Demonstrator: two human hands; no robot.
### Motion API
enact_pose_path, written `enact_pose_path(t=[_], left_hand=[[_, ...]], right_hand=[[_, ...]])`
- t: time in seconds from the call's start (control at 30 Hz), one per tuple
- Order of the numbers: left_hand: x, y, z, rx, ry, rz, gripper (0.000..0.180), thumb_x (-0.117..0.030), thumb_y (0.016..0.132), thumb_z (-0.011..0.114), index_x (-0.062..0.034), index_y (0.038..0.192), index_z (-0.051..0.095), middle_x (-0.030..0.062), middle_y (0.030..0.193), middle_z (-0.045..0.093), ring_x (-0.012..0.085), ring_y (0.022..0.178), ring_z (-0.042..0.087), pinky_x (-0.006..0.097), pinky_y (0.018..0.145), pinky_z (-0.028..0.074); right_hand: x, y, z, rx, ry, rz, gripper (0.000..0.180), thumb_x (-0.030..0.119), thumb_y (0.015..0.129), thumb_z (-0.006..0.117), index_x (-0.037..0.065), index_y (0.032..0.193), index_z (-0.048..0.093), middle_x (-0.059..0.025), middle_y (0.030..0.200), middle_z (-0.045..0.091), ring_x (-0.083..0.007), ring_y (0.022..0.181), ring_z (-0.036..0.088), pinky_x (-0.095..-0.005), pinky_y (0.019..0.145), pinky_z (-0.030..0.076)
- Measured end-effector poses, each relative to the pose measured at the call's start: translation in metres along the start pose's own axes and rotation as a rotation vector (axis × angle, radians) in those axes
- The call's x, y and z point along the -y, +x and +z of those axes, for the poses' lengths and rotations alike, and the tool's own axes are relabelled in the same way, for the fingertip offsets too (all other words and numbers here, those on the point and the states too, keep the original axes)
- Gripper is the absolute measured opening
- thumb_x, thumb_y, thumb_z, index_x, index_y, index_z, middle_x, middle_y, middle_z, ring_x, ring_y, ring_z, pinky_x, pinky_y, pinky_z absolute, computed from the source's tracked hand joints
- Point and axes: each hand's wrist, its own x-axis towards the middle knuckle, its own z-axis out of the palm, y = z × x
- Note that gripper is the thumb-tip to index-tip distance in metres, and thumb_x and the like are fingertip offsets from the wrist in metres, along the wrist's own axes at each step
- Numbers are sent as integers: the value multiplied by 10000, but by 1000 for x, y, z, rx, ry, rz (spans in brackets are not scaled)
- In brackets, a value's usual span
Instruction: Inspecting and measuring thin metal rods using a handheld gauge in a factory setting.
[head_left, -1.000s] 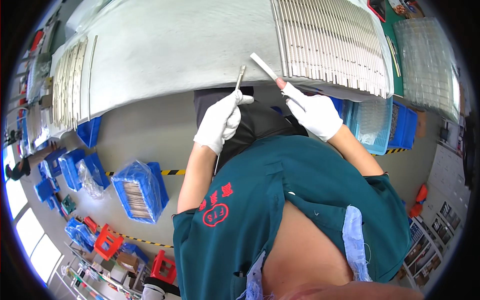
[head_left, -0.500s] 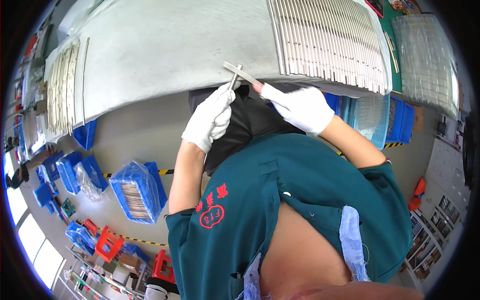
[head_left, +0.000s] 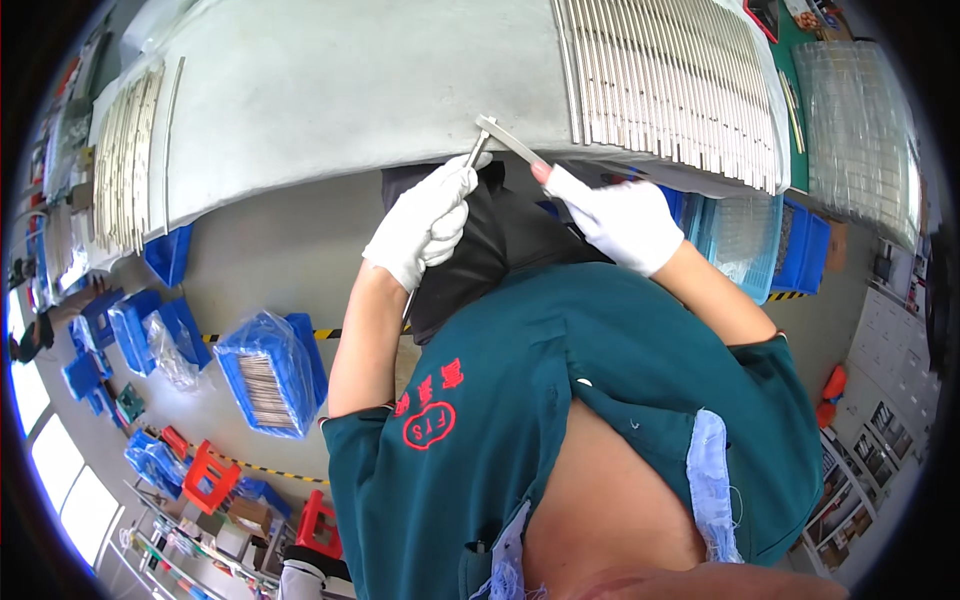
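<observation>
My left hand (head_left: pixel 425 225), in a white glove, is closed around a slim metal rod (head_left: pixel 478 150). The rod's upper end stands out past the fingers, and its lower part shows below the glove along my forearm. My right hand (head_left: pixel 630 226), gloved with a bare thumb tip showing, grips a flat grey metal bar that looks like a file (head_left: pixel 512 140). The bar's far end lies across the rod's upper end, by the table's near edge. Whether the two press together I cannot tell.
A pale cloth-covered table (head_left: pixel 350 85) spans the front. A row of metal rods (head_left: pixel 670 90) lies on its right, a smaller bundle of strips (head_left: pixel 125 160) on its left. Blue crates (head_left: pixel 268 375) stand on the floor at left, and a light-blue basket (head_left: pixel 740 240) sits at right.
Both hands have shifted slightly in the view. The flat bar has slid across the rod, so its far end now sits at the rod's tip instead of reaching past it.
</observation>
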Motion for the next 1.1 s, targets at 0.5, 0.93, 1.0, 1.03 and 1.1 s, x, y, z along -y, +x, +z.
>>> enact_pose_path(t=[0.5, 0.93, 1.0, 1.03, 1.1], left_hand=[[6, -1, 6, -53, 24, 38, 304, -247, 927, 479, -113, 1200, 494, -81, 494, 300, 18, 345, 200, 185, 324, 146], [28, 3, 37, -339, 14, 213, 353, -241, 905, 534, -63, 1210, 521, -64, 503, 358, 21, 374, 255, 195, 348, 188], [31, 5, 38, -346, 24, 227, 349, -242, 904, 535, -62, 1203, 525, -64, 508, 360, 20, 379, 257, 195, 350, 188], [32, 5, 39, -357, 32, 247, 345, -243, 904, 535, -61, 1197, 529, -63, 512, 362, 20, 385, 260, 195, 352, 188], [31, 4, 38, -344, 24, 236, 344, -245, 904, 535, -58, 1193, 530, -62, 519, 367, 20, 392, 266, 195, 355, 191]], right_hand=[[0, -16, 11, -225, 59, -19, 503, 173, 848, 540, 241, 1332, 421, -28, 450, 439, -190, 351, 455, -304, 362, 369], [14, 3, 11, -91, 95, 12, 558, 146, 844, 527, 220, 1370, 358, -15, 431, 435, -176, 328, 441, -305, 336, 350], [17, 11, 8, -166, 88, -6, 562, 133, 841, 526, 207, 1371, 356, -18, 460, 464, -178, 338, 450, -305, 348, 370], [18, 17, 11, -263, 110, -33, 562, 131, 840, 526, 201, 1371, 357, -20, 467, 471, -177, 341, 452, -304, 352, 376], [19, 23, 9, -269, 83, -39, 573, 129, 838, 523, 191, 1378, 342, -27, 478, 484, -177, 346, 459, -309, 358, 385]])
